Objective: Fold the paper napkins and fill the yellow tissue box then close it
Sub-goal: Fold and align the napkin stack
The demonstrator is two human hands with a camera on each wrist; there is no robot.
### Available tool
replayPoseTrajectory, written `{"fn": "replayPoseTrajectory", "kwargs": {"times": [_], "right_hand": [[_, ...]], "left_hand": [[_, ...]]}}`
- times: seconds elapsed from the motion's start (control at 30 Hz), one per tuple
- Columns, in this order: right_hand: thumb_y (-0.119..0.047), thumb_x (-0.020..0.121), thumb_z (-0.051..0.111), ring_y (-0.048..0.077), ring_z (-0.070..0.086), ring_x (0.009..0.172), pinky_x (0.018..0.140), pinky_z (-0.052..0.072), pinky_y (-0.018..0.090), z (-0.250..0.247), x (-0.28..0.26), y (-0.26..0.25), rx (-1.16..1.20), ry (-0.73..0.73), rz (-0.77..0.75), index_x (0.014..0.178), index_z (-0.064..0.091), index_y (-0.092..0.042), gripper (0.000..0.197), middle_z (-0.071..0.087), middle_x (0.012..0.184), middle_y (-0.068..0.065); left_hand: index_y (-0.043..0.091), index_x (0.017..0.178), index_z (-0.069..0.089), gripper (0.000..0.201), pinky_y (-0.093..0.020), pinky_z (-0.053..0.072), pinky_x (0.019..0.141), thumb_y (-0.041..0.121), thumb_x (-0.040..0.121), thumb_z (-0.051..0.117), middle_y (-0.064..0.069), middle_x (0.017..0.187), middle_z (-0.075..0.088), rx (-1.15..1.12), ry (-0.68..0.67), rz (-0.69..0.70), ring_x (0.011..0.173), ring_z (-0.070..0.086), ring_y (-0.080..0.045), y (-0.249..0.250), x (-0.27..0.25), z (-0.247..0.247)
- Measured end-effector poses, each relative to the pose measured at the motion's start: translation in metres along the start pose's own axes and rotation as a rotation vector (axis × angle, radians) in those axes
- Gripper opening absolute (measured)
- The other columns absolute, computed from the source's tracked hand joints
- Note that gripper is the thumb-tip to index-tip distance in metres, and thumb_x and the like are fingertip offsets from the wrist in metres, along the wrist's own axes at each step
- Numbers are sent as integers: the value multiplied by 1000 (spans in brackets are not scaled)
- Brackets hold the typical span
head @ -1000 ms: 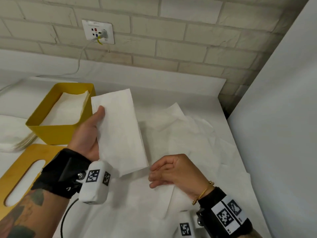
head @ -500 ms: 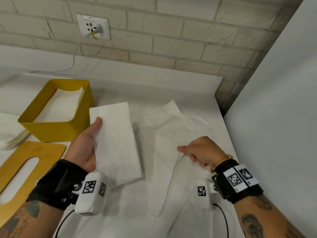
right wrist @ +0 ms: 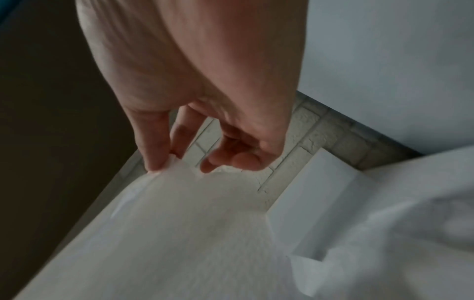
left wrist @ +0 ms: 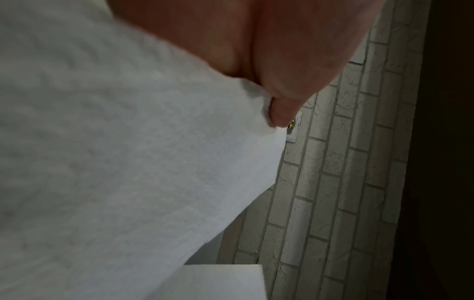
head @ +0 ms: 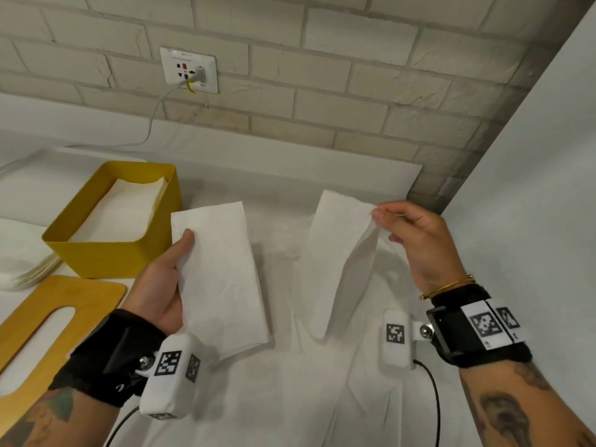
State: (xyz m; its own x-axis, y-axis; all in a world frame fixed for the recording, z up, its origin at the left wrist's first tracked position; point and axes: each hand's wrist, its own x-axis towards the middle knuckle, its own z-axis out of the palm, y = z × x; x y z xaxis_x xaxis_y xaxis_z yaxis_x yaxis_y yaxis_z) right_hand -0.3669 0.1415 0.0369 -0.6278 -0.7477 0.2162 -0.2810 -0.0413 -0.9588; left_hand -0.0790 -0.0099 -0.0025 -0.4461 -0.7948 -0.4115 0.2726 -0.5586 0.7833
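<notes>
Since half a second ago, the head view shows the right hand has lifted a loose napkin by its corner off the table, while the left hand keeps its thumb clamped on the folded napkin beside the yellow tissue box, already partly filled. From the left wrist, the thumb dents soft paper. From the right wrist, fingertips pinch a limp, tearable edge, best held lightly at corners.

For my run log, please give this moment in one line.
left hand: holds folded white paper napkin | right hand: pinches unfolded white paper napkin

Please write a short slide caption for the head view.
Left hand holds folded napkin; right hand lifts another napkin.
</notes>
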Motion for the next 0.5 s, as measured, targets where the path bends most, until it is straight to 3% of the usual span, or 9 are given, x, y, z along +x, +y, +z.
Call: {"fn": "replayPoseTrajectory", "kwargs": {"times": [0.1, 0.17, 0.33, 0.43, 0.5], "right_hand": [[-18, 83, 76, 3, 65, 95, 90, 46, 20, -5, 12, -12, 3, -56, -36, 81, 73, -23, 7, 72, 97, -8], [-23, 80, 73, 8, 66, 102, 95, 46, 23, -4, 15, -22, -5, -133, -80, 77, 75, -27, 5, 75, 100, -7], [-19, 82, 79, 9, 69, 95, 89, 51, 26, 19, 7, -47, -9, -318, -147, 76, 77, -26, 9, 76, 92, -6], [-30, 77, 82, 9, 69, 86, 91, 54, 32, 43, 1, -55, -41, -364, -113, 78, 77, -20, 11, 76, 85, -4], [-30, 79, 83, 5, 69, 82, 86, 53, 29, 58, 2, -56, -88, -328, -93, 78, 78, -20, 11, 77, 83, -6]], "left_hand": [[17, 123, 68, 36, -43, 53, 82, 40, 100, 54, -7, 117, 75, 11, -30, 37, 96, 76, -22, 1, -2, 5], [17, 116, 71, 32, -43, 53, 85, 39, 100, 55, -6, 113, 77, 42, -58, 80, 97, 76, -22, 2, -5, 12], [18, 113, 70, 32, -36, 56, 79, 40, 103, 48, -2, 104, 79, 220, -147, 225, 95, 75, -18, 5, -13, 45], [15, 124, 67, 40, -42, 53, 94, 42, 102, 46, -6, 116, 76, 300, -240, 214, 110, 71, -25, -4, -17, 62], [15, 127, 66, 43, -45, 52, 98, 43, 101, 47, -7, 119, 74, 293, -292, 167, 112, 70, -26, -11, -20, 69]]}}
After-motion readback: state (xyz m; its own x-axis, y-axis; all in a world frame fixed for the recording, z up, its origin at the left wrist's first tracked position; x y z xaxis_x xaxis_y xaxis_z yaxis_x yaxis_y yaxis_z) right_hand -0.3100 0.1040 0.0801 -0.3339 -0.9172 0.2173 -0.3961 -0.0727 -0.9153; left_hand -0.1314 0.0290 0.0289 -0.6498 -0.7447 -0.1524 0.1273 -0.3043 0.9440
